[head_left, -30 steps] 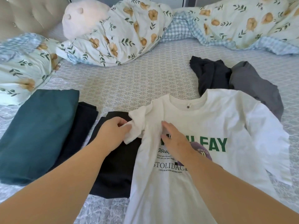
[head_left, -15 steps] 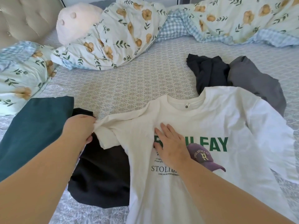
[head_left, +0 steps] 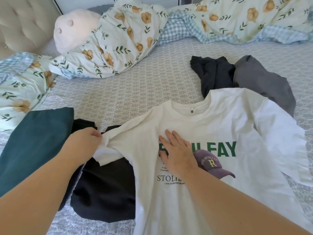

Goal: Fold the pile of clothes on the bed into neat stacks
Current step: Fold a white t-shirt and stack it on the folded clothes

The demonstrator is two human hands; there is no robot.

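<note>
The white tee, spread face-up on the near bed, looks light and limp (likely to slide), so the left hand pinches its sleeve hem while the right hand presses flat on the chest.

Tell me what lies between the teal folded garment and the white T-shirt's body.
In the head view, black garments lie between the teal garment and the white T-shirt. The T-shirt's sleeve, pinched by the left hand, stretches across them.

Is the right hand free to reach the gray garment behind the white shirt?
Probably yes: the right hand lies flat and holds nothing, and only the spread white T-shirt lies between it and the gray garment.
</note>
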